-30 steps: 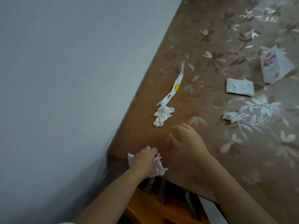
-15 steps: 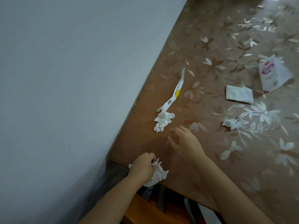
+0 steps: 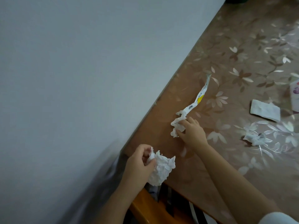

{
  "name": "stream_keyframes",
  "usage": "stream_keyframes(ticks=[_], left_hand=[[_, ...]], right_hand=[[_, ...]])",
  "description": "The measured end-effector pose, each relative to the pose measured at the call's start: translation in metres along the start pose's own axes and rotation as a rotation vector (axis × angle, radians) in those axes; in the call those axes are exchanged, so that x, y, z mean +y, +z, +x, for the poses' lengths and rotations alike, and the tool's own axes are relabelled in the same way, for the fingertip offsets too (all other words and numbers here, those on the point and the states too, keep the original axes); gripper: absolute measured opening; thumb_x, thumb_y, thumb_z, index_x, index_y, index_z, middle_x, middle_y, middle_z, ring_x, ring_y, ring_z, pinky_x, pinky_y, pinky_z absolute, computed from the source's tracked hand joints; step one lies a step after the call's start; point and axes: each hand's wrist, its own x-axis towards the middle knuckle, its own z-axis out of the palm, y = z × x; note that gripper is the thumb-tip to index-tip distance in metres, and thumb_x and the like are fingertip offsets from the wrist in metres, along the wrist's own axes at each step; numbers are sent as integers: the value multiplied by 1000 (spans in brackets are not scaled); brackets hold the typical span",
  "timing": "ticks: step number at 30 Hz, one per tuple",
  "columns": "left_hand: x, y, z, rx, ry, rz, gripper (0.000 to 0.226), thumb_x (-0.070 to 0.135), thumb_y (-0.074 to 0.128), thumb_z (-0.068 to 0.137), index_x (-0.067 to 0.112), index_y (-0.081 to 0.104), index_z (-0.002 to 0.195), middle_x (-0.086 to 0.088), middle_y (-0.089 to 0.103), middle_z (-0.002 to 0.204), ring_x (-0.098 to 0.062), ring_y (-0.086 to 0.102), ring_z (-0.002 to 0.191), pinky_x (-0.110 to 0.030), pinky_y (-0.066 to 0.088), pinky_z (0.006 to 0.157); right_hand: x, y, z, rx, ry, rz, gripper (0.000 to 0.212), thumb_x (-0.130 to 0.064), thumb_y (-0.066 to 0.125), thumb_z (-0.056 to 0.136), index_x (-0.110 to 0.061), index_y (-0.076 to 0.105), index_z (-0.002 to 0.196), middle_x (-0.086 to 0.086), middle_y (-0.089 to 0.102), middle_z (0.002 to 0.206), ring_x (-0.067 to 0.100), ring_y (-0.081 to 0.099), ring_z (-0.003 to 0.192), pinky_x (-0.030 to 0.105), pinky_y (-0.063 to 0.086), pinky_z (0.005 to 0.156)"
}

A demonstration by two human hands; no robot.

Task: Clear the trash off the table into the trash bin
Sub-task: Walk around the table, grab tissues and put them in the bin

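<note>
My left hand is closed around a crumpled white tissue wad at the table's near corner. My right hand rests on the brown floral table, its fingers pinching a second crumpled tissue. A long twisted white wrapper with a yellow patch lies touching that tissue and runs away from it along the wall side. Further right lie a flat folded white tissue and a small crumpled scrap. No trash bin is in view.
A grey-white wall borders the table on the left. A white packet with purple print sits at the right edge. A wooden chair stands below the table's near edge.
My right hand has moved forward across the table and its fingers have closed on the crumpled tissue by the wrapper. My left hand keeps the tissue wad, now turned more into view.
</note>
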Motion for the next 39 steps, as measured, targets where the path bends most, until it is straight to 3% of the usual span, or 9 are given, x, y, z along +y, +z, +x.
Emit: stream_keyframes(ticks=[9,13,17,21,25,30,36,39], left_hand=[[-2,-2,-14,-115,43,-65,34,16,60,86,35,46,111,16,55,97,-1,55,89,-5,46,65],[0,6,-16,-161,97,-12,28,15,59,86,32,51,107,16,55,87,-1,55,83,-9,46,65],[2,22,-18,-249,105,64,20,18,58,87,31,54,102,12,59,91,-5,57,87,-13,48,65],[11,39,-24,-340,156,99,19,16,58,87,35,54,91,13,60,91,-1,57,85,-10,48,64],[22,52,-27,-440,225,144,14,15,58,87,28,58,89,11,60,87,-2,57,81,-7,44,59],[37,71,-29,-543,303,187,12,16,58,86,27,59,84,11,61,84,-1,56,78,-7,42,57],[54,101,-37,-685,397,206,11,15,59,86,26,60,82,7,62,84,-4,57,78,-10,44,60],[66,118,-51,-746,412,207,13,14,60,85,25,61,79,4,63,84,-11,59,81,-22,50,65]], right_hand=[[11,7,-32,11,115,152,18,-25,63,81,-8,65,86,1,47,85,18,43,87,29,35,62],[21,6,-62,15,176,192,14,-23,62,82,-9,62,79,-6,41,75,16,44,79,24,30,52],[31,5,-100,-9,260,200,12,-21,60,82,-9,61,79,-3,47,78,17,46,78,26,35,55],[35,-3,-132,-60,330,216,14,-18,60,80,-14,52,70,-9,41,70,16,46,73,22,31,51],[38,-13,-159,-92,426,237,22,-17,61,78,-19,44,65,-1,51,78,15,46,68,19,32,53],[39,-32,-192,59,569,306,34,-12,57,80,-26,36,57,-1,49,74,9,40,60,18,32,53],[50,-66,-248,360,733,348,18,-11,58,78,-15,47,65,1,49,70,18,47,62,28,39,56],[52,-85,-288,507,762,349,13,-9,62,79,-14,52,72,1,52,73,16,50,65,16,39,56]])
